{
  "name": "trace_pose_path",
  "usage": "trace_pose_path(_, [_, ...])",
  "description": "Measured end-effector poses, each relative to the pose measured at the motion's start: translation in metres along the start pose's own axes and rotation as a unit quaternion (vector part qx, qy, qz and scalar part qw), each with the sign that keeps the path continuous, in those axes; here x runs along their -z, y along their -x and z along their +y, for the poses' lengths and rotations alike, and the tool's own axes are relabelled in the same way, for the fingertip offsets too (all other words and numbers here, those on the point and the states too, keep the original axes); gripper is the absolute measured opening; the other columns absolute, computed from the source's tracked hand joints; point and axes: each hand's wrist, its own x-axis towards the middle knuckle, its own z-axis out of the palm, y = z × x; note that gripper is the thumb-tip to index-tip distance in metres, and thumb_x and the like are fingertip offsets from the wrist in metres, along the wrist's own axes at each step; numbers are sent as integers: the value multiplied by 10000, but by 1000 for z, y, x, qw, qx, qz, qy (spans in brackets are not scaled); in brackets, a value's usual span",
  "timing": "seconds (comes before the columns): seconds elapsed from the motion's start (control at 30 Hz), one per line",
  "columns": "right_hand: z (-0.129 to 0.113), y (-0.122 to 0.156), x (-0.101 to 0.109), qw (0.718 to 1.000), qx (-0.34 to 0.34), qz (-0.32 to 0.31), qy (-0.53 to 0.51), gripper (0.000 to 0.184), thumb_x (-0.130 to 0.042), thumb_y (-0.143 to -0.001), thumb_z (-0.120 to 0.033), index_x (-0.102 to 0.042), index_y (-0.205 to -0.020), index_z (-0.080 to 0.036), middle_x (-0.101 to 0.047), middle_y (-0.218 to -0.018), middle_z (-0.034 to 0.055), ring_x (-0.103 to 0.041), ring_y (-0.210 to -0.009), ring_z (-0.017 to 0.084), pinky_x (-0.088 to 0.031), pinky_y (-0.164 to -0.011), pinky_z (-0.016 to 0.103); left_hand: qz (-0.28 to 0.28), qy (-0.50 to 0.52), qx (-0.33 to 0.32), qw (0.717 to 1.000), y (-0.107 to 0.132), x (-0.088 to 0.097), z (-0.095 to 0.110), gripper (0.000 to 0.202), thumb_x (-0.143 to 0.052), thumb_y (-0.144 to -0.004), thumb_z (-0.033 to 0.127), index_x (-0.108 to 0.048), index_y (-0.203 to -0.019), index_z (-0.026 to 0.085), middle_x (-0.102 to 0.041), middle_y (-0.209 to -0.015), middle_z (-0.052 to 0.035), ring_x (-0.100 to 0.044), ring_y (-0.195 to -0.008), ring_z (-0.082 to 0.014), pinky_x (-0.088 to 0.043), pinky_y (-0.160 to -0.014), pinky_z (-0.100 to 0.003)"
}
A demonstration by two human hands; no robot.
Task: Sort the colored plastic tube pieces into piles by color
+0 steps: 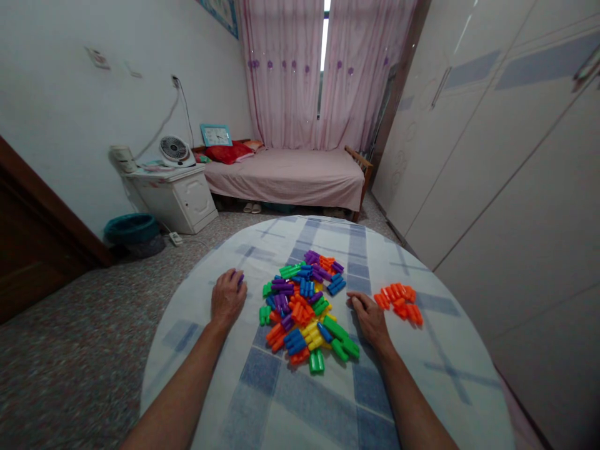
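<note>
Purple block [240, 279] gripped in curled left hand [227, 299]; right hand [370, 317] loosely curled (empty), beside mixed pile [304, 306].

We see the left hand [228, 299] closed on a purple block [240, 278], the right hand [370, 319] resting on the desk [300, 400] between the mixed block pile [304, 306] and the orange blocks [399, 302].
</note>
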Motion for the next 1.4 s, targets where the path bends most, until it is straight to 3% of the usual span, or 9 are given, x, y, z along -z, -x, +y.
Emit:
trace_pose_path(0.3, [0, 0, 0, 1000, 3, 3, -5, 376, -461, -801, -431, -675, -976, -176, -702, -854, 69, -637, -826, 218, -462, -766, 336, 48, 47, -9, 998, 2, 6, 7, 349, -441, -879, 317, -571, -1170, 176, -524, -1281, -127, -479, -1168, -283, -379, -988, -447])
trace_pose_path(0.43, [1, -1, 0, 1000, 6, 3, -2, 375, -454, -803, -425, -674, -979, -179, -702, -868, 71, -635, -839, 222, -461, -778, 343, 70, 132, -44, 988, 1, 14, 26, 309, -444, -877, 305, -603, -1111, 182, -569, -1219, -110, -507, -1146, -250, -399, -995, -422])
trace_pose_path(0.53, [2, -1, 0, 1000, 6, 2, -2, 373, -460, -798, -425, -674, -984, -182, -705, -884, 75, -636, -853, 226, -462, -786, 347, 44, 218, -87, 971, -2, 20, 51, 299, -462, -873, 290, -599, -1117, 186, -595, -1184, -94, -525, -1137, -217, -410, -1005, -396])
trace_pose_path(0.67, [0, 1, 0, 1000, 5, 2, -1, 381, -459, -795, -429, -675, -985, -180, -703, -892, 78, -631, -857, 226, -462, -786, 345, -35, 267, -121, 955, -1, 19, 77, 349, -514, -826, 239, -577, -1166, 192, -601, -1188, -80, -522, -1147, -214, -404, -1020, -406])
trace_pose_path(0.83, [-4, 2, 1, 1000, 6, 3, 10, 404, -444, -792, -439, -674, -981, -165, -692, -893, 78, -620, -856, 220, -452, -795, 337, -70, 316, -37, 945, 10, 5, 82, 322, -493, -821, 194, -597, -1126, 177, -628, -1119, -78, -563, -1070, -199, -433, -977, -381])
trace_pose_path(1.1, [-9, 2, 2, 1000, -2, 2, 14, 411, -451, -774, -451, -680, -964, -168, -691, -904, 78, -619, -864, 224, -446, -797, 337, -45, 398, 27, 916, 16, -3, 74, 257, -614, -776, 239, -654, -1026, 196, -657, -997, -51, -601, -957, -187, -463, -887, -341])
trace_pose_path(1.3, [-12, 4, 2, 1000, -16, 7, 16, 429, -455, -756, -464, -682, -963, -165, -694, -892, 83, -621, -867, 235, -449, -778, 342, -39, 496, 105, 861, 19, -8, 73, 232, -623, -770, 278, -672, -970, 173, -677, -916, -53, -640, -856, -175, -501, -802, -316])
trace_pose_path(1.4, [-12, 3, 2, 1000, -20, 4, 22, 449, -457, -740, -475, -684, -962, -158, -694, -902, 91, -621, -876, 245, -451, -783, 352, -7, 512, 143, 847, 17, -9, 71, 247, -632, -759, 307, -671, -960, 167, -681, -922, -56, -643, -851, -174, -505, -811, -319])
